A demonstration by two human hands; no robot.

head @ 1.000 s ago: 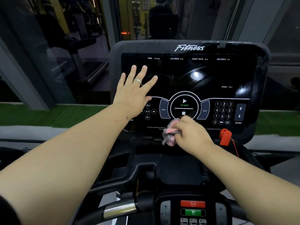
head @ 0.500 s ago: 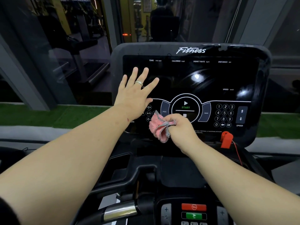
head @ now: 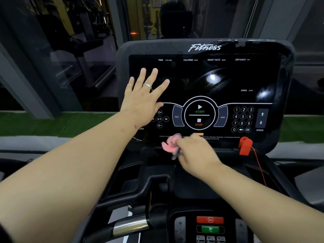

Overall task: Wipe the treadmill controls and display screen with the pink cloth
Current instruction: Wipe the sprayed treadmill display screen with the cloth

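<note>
Right hand (head: 196, 151): fingers curled in on the pink cloth (head: 171, 146), which is bunched into a small wad with a grey-edged tail hanging below the knuckles; motion blur hides exactly which fingers pinch it. Cloth sits at the bottom edge of the console panel (head: 206, 81), over the strip of small warning print just below the STOP button (head: 199, 122), touching or very nearly touching the glass; contact cannot be confirmed through the blur. Left hand (head: 143, 97): fingers straight and spread, flat against the left part of the dark display, ring on one finger, holding nothing; reads as a brace. Judgement on handling: cloth looks thin, soft and very light, collapses to whatever shape the grip gives it, no risk of damage to it. Best held as now, gathered in the palm with a pad of fabric pushed out past the fingertips, so fabric rather than skin meets the panel; the loose tail could drag across buttons. Panel is glossy and hard, shows glare spots, likely smears easily and probably touch-sensitive, so light pressure near START (head: 199, 109) and the number keypad (head: 242, 119) seems wise. Red safety clip (head: 245, 145) with its cord sits at the lower right edge, near the wiping path; a snag could pull it. Lower handlebar controls (head: 210, 225) lie well below, untouched.
</note>
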